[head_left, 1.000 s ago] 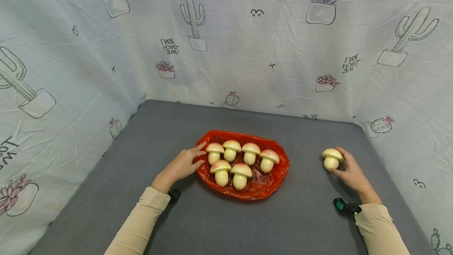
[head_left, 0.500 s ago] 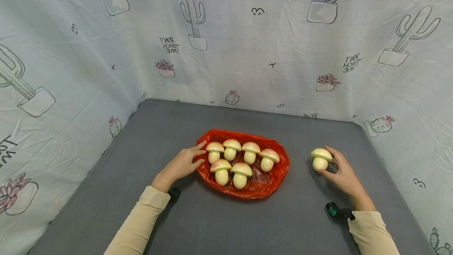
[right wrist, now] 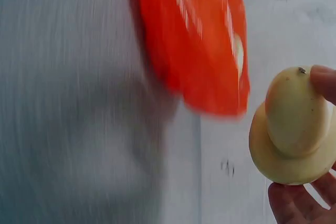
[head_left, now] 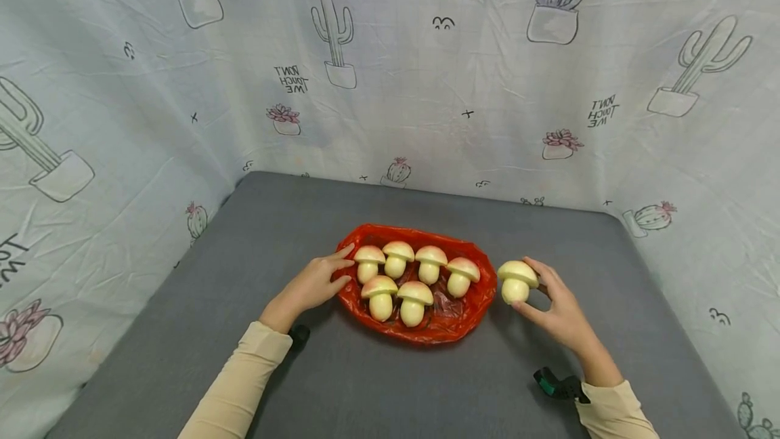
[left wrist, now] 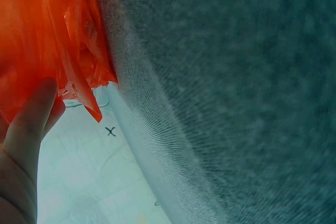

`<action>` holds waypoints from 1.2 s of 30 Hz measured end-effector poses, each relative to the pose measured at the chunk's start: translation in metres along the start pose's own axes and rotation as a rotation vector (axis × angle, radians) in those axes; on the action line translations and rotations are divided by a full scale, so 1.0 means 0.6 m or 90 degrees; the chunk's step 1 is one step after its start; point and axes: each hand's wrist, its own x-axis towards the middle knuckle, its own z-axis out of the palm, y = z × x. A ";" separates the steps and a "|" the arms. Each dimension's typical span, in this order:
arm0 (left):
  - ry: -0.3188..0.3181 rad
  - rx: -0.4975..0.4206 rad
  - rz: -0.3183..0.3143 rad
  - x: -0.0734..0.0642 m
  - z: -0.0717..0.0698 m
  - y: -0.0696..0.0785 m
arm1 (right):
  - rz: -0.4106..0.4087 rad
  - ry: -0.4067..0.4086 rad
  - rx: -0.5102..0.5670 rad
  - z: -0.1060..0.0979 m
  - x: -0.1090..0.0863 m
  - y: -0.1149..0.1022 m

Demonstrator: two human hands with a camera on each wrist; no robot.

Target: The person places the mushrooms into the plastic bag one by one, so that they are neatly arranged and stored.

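My right hand (head_left: 560,310) pinches a toy mushroom (head_left: 516,281) between thumb and fingers, just off the right rim of a red plastic-covered tray (head_left: 420,337). The right wrist view shows the mushroom (right wrist: 296,124) with its rounded cream stem towards the camera, thumb at the stem's end and fingertips under the cap. Several like mushrooms (head_left: 414,303) with pinkish caps lie in the tray. At its left rim my left hand (head_left: 313,282) touches the red plastic with fairly straight fingers. In the left wrist view the thumb (left wrist: 29,124) lies against the crinkled plastic (left wrist: 42,35).
A grey table (head_left: 292,385) carries the tray. White cloth (head_left: 396,87) printed with cacti hangs behind it and along both sides. Black wrist cameras (head_left: 557,385) sit under the sleeves' cuffs.
My right hand has carried the mushroom left across the table, from the right side to close beside the tray. The left hand and the tray have stayed in place.
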 end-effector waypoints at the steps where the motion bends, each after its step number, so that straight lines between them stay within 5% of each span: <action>1: 0.000 -0.002 -0.001 0.000 0.000 0.000 | -0.004 0.001 0.004 0.007 0.000 -0.007; 15: -0.005 0.004 -0.010 -0.001 -0.002 0.000 | -0.103 -0.057 0.002 0.104 0.006 -0.062; 36: -0.007 0.011 -0.006 0.003 -0.001 0.002 | -0.070 -0.128 -0.048 0.141 0.003 -0.068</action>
